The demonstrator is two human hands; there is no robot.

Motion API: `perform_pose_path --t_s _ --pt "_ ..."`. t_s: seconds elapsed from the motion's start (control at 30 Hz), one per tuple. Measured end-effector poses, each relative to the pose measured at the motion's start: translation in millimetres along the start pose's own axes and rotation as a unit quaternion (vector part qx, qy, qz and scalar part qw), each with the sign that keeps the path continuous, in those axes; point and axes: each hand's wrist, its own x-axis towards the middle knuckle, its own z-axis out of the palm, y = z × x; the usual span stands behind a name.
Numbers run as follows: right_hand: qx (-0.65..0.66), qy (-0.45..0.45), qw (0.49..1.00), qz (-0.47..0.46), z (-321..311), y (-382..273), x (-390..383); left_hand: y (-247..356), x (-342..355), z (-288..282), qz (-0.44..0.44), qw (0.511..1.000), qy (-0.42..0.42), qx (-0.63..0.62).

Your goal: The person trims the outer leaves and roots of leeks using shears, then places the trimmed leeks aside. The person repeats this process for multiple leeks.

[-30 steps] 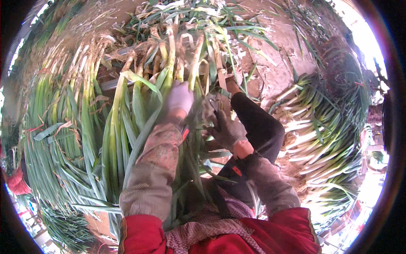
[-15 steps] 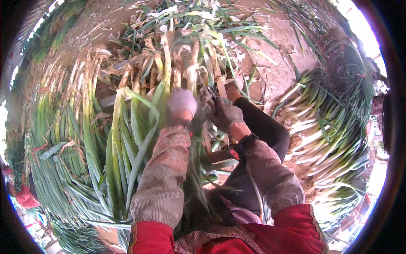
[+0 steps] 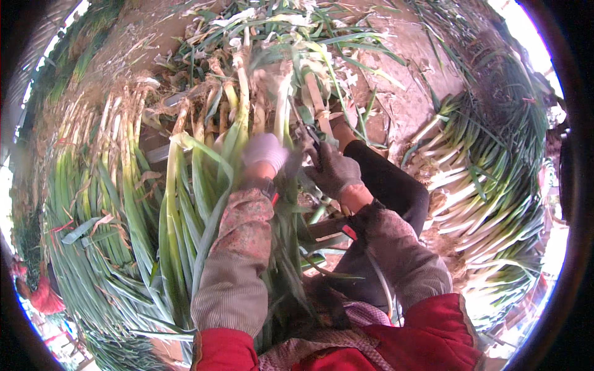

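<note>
My left hand (image 3: 265, 153), in a pale glove and smeared by motion, is closed around a leek (image 3: 283, 102) whose white stalk points away from me. Its green leaves hang down between my forearms. Close to its right, my right hand (image 3: 334, 170) in a dark grey glove grips an air gun (image 3: 309, 133) with a thin metal nozzle. The nozzle points away from me, beside the stalk. Several untrimmed leeks (image 3: 176, 191) with brown roots lie just left of my left hand.
A thick row of long leeks (image 3: 93, 204) fills the left side. Pale-stalked leeks (image 3: 476, 204) are piled on the right. Loose peelings and leaves (image 3: 291, 31) litter the ground ahead. My dark-clothed leg (image 3: 396, 185) is bent beside my right hand.
The leek's stalk shows whiter, with fewer ragged skins around it. My left hand has shifted slightly left; my right hand has moved slightly right, still gripping the air gun.
</note>
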Motion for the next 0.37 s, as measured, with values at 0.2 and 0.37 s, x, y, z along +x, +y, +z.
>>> perform_pose_path --t_s 0.2,0.37 --pt "0.012 0.018 1.000 0.011 -2 5 51 -7 11 7 -0.021 1.000 0.011 -0.010" --pt "0.001 0.013 1.000 0.027 -3 7 73 -8 15 10 -0.022 1.000 0.002 -0.017"
